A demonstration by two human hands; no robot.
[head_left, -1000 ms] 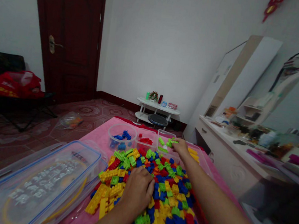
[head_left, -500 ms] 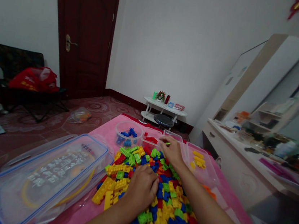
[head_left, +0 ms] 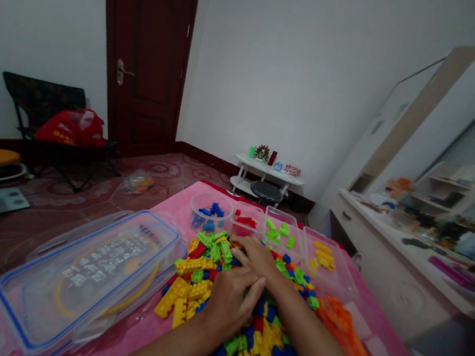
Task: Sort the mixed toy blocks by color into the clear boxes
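A heap of coloured plastic building blocks lies before me, mostly yellow, blue, green and red. My right hand reaches over its far part, thumb and forefinger apart beside green blocks; no block shows in it. My left hand rests on the heap just nearer, its thumb apart from the fingers, which run in under the right wrist. Beyond the heap stand a round tub with blue blocks, and clear boxes with red blocks, green blocks and yellow blocks.
A large clear lidded box with a blue rim lies on the left of the pink cloth. Orange pieces lie right of my right forearm. A dresser stands to the right, a low white table beyond.
My right hand has come back from the box with green blocks to the heap, and the green piece it held is gone from its fingers. The view has swung slightly left.
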